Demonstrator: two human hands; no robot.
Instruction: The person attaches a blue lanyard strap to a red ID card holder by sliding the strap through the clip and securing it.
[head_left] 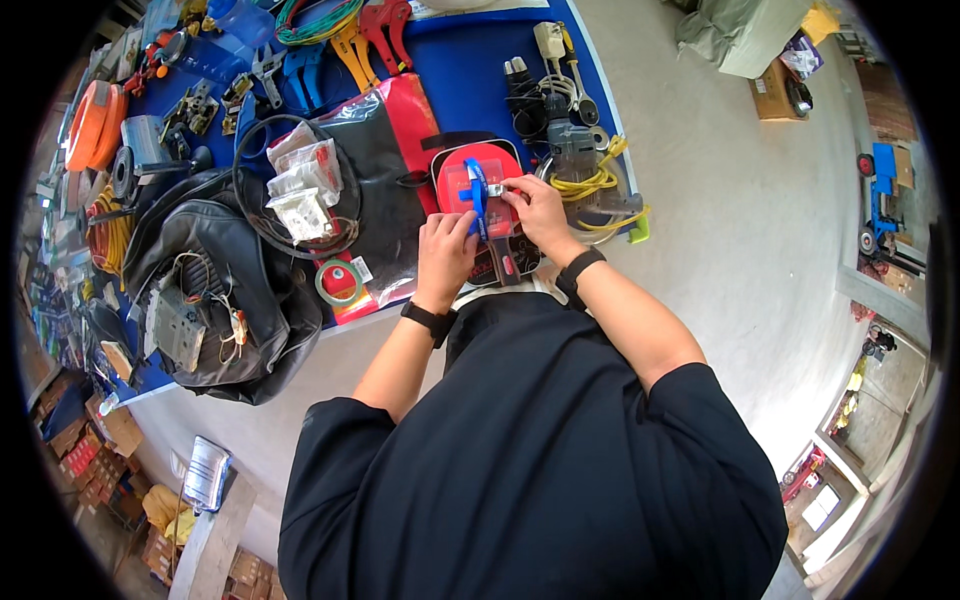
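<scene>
A blue strap stands in a loop over a round red disc at the table's front edge. My right hand pinches a small silvery piece beside the strap; it looks like a metal clip. My left hand has its fingers bent at the strap's lower left side, thumb and fingertips close to it; whether they grip it is hard to make out. A clear plastic piece lies under the strap on the disc. Between my hands, a dark handle with a red patch points toward me.
To the right lie a grey power tool and a coiled yellow cord. Left are a black-and-red pouch, a black cable coil with small plastic packets, green tape and a black bag. Cutters lie farther back.
</scene>
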